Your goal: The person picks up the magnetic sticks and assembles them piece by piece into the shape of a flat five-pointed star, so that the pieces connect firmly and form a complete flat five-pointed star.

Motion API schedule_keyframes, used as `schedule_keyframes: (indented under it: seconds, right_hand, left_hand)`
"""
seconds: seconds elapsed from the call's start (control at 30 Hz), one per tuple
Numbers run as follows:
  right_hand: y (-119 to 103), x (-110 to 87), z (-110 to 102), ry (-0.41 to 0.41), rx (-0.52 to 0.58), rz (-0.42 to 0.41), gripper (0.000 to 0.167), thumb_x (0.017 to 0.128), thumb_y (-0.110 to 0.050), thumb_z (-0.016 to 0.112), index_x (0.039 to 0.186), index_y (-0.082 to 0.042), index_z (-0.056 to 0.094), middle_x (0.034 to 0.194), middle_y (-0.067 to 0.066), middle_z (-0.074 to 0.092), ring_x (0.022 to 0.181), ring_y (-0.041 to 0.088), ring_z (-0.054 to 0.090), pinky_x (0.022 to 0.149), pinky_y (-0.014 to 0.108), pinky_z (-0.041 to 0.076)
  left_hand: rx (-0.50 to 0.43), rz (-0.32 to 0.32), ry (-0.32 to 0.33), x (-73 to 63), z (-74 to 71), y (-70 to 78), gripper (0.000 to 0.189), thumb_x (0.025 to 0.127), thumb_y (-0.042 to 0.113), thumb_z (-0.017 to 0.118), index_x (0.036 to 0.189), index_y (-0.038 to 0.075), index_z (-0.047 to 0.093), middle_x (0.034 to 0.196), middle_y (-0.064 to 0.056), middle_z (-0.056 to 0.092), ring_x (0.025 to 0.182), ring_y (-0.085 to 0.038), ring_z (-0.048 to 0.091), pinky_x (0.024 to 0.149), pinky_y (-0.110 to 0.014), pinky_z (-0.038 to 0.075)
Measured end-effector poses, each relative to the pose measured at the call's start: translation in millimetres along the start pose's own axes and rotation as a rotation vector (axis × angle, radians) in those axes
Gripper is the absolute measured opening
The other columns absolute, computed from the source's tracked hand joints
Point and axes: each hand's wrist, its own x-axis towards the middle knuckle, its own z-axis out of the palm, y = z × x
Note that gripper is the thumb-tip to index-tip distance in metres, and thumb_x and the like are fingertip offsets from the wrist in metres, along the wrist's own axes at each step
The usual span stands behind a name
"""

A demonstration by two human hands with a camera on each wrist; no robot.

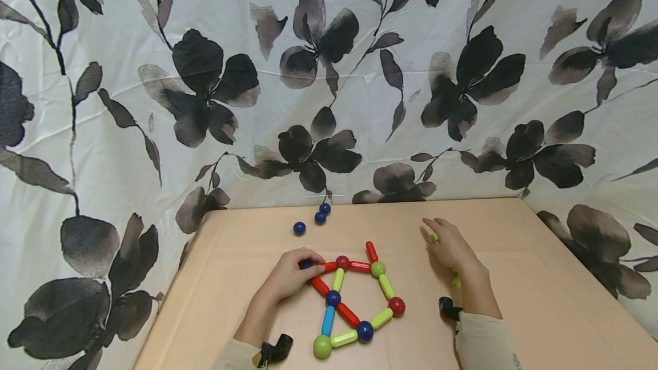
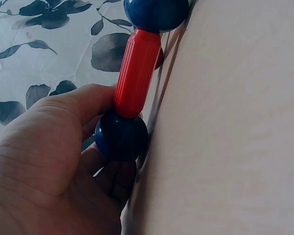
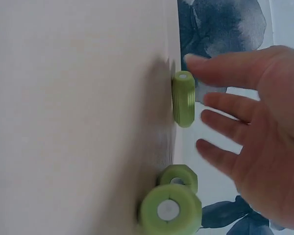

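At the left corner of a flat frame of coloured sticks and balls, my left hand [image 1: 294, 274] holds a dark blue ball [image 2: 121, 136], fingers around it and thumb by the joint with a red stick [image 2: 136, 73]. That stick runs to another blue ball [image 1: 333, 298] inside the frame. The frame also has a green ball [image 1: 377, 269] bearing a loose-ended red stick [image 1: 371, 251], plus a blue stick [image 1: 328, 320]. My right hand [image 1: 452, 244] hovers to the right, fingers spread, thumb and fingers around but apart from a lime-green stick [image 3: 184, 100] on the table.
Two more lime-green sticks [image 3: 170, 209] lie close to the right wrist, partly hidden by the arm in the head view. Three blue balls [image 1: 320, 218] sit near the back edge of the table [image 1: 555, 301]. Behind hangs a flower-patterned cloth [image 1: 390, 101].
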Motion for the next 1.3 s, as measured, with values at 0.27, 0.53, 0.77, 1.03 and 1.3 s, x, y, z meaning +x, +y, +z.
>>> schedule_keyframes:
  seconds: [0.27, 0.53, 0.77, 1.03, 1.3]
  right_hand:
    - [2.9, -0.5, 3.2, -0.012, -0.02, -0.019, 0.037, 0.092, 0.003, 0.068, 0.129, 0.006, 0.067, 0.135, 0.034, 0.059, 0.128, 0.057, 0.051, 0.109, 0.07, 0.039]
    - [0.1, -1.0, 4.7, -0.039, -0.019, 0.018, 0.023, 0.095, 0.001, 0.068, 0.115, -0.006, 0.078, 0.123, 0.025, 0.069, 0.121, 0.049, 0.059, 0.104, 0.067, 0.045]
    - [-2.1, 1.2, 2.7, -0.011, -0.036, 0.048, 0.016, 0.097, -0.003, 0.068, 0.112, -0.004, 0.073, 0.115, 0.021, 0.071, 0.111, 0.043, 0.064, 0.1, 0.063, 0.049]
    - [-7.1, 6.7, 3.7, 0.115, 0.027, -0.031, 0.024, 0.101, -0.008, 0.064, 0.124, -0.002, 0.067, 0.117, 0.019, 0.071, 0.105, 0.037, 0.066, 0.096, 0.057, 0.052]
    - [-38.1, 15.9, 4.5, 0.202, 0.346, -0.181, 0.027, 0.1, -0.006, 0.067, 0.127, -0.006, 0.069, 0.113, 0.016, 0.073, 0.093, 0.025, 0.067, 0.077, 0.027, 0.056]
  left_hand:
    - [0.001, 0.004, 0.005, -0.6, 0.0, 0.0, 0.014, 0.097, 0.031, 0.075, 0.109, 0.024, 0.078, 0.108, 0.009, 0.072, 0.108, -0.018, 0.06, 0.106, -0.05, 0.045]
    - [-0.001, 0.006, 0.006, -0.7, -0.3, -0.8, 0.013, 0.097, 0.03, 0.075, 0.108, 0.025, 0.078, 0.106, 0.01, 0.072, 0.106, -0.018, 0.06, 0.105, -0.048, 0.045]
    - [0.0, 0.006, 0.005, -0.7, -0.6, -1.4, 0.012, 0.097, 0.032, 0.074, 0.108, 0.026, 0.078, 0.106, 0.01, 0.071, 0.106, -0.018, 0.06, 0.105, -0.049, 0.045]
    - [-0.007, 0.003, 0.002, -1.0, -0.3, -1.5, 0.012, 0.098, 0.032, 0.074, 0.107, 0.026, 0.078, 0.109, 0.009, 0.072, 0.109, -0.018, 0.06, 0.108, -0.052, 0.045]
    - [-0.001, 0.015, -0.001, -0.3, -0.6, -1.7, 0.013, 0.097, 0.031, 0.074, 0.108, 0.024, 0.078, 0.109, 0.009, 0.072, 0.109, -0.019, 0.06, 0.108, -0.052, 0.044]
